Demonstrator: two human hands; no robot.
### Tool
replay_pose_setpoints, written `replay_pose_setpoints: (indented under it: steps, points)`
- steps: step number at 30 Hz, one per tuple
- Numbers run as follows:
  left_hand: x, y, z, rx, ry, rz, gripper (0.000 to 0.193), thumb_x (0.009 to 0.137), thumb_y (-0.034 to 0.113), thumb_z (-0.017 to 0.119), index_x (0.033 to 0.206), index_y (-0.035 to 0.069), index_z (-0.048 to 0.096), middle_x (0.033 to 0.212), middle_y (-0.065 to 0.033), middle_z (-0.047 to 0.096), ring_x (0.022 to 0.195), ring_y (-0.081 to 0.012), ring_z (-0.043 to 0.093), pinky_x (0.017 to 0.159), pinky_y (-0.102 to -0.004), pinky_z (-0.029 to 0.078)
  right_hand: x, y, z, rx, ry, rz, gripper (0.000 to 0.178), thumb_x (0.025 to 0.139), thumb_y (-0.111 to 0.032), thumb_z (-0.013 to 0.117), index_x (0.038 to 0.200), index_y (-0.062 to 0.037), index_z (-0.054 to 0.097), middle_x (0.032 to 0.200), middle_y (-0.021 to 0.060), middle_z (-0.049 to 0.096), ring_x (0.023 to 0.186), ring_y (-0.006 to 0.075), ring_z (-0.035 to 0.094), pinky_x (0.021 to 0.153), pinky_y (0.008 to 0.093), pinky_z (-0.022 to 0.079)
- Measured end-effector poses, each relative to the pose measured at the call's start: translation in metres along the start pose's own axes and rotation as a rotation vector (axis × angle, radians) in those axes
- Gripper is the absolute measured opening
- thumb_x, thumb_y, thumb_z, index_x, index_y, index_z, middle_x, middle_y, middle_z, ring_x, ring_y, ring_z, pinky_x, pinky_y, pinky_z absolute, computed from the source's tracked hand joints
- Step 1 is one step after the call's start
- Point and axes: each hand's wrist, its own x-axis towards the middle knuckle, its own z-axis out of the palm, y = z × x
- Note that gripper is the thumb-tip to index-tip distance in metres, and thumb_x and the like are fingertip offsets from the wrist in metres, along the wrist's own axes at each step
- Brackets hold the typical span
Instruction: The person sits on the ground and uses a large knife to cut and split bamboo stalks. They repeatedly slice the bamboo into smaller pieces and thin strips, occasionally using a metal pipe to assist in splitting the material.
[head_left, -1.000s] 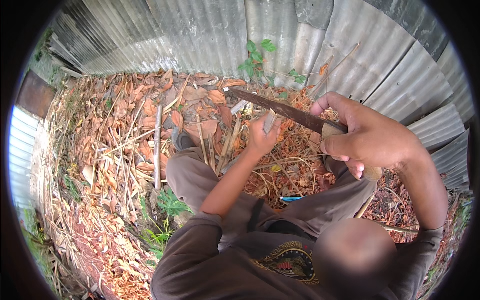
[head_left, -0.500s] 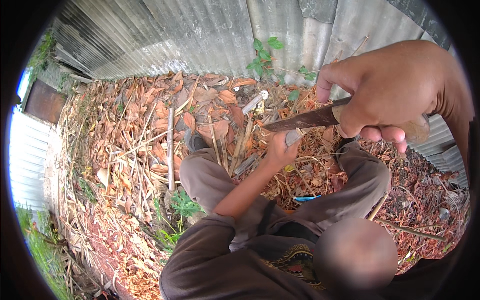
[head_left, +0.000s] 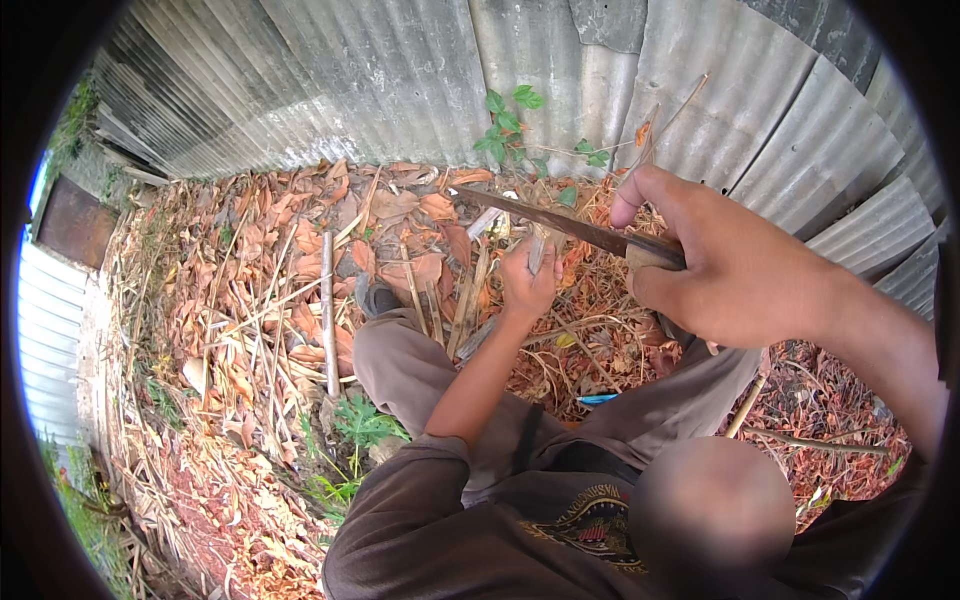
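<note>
My right hand (head_left: 725, 262) is closed around the handle of a long dark-bladed knife (head_left: 548, 220), the blade pointing left across the view. My left hand (head_left: 527, 285) grips a pale split stick (head_left: 538, 247) held upright just under the blade. The blade's middle is at or just above the stick's top end; I cannot tell if they touch. I am crouched, with my brown trousers (head_left: 420, 370) and dark shirt (head_left: 480, 530) filling the lower view. Several long pale cane strips (head_left: 327, 310) lie on the ground left of my knee.
Dry brown leaves (head_left: 270, 260) and twigs cover the ground. A grey corrugated metal fence (head_left: 400, 70) curves round the back, with a small green plant (head_left: 510, 120) at its foot. Green weeds (head_left: 355, 425) grow by my left leg. A small blue object (head_left: 598, 399) lies between my knees.
My right hand with the knife came down close to the stick half a second ago and has now lifted and drawn back right. My left hand stays on the stick.
</note>
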Motion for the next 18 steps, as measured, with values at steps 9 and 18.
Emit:
replay_pose_setpoints:
  steps: [9, 18]
  points:
    - [0.009, -0.008, -0.014, -0.069, 0.079, -0.057, 0.039, 0.101, 0.035, 0.049, 0.088, -0.001, 0.059, 0.061, -0.0041, 0.059, 0.055, -0.0117, 0.057, 0.052, -0.028, 0.045, -0.027, 0.055, 0.112, 0.963, 0.679, -0.453, 0.035, 0.087, 0.005, 0.051, 0.12, 0.0001, 0.041, 0.077, 0.001, 0.052, 0.054, 0.0042, 0.049, 0.047, 0.0206, 0.04]
    - [-0.027, -0.02, -0.027, 0.159, -0.021, 0.08, 0.057, 0.085, 0.047, 0.069, 0.11, -0.003, 0.058, 0.078, -0.0116, 0.066, 0.069, -0.02, 0.064, 0.062, -0.035, 0.048, -0.016, 0.074, 0.16, 0.867, 0.534, -0.182, 0.036, 0.084, 0.001, 0.059, 0.116, -0.0045, 0.044, 0.064, -0.0083, 0.042, 0.053, 0.0004, 0.035, 0.047, 0.021, 0.028]
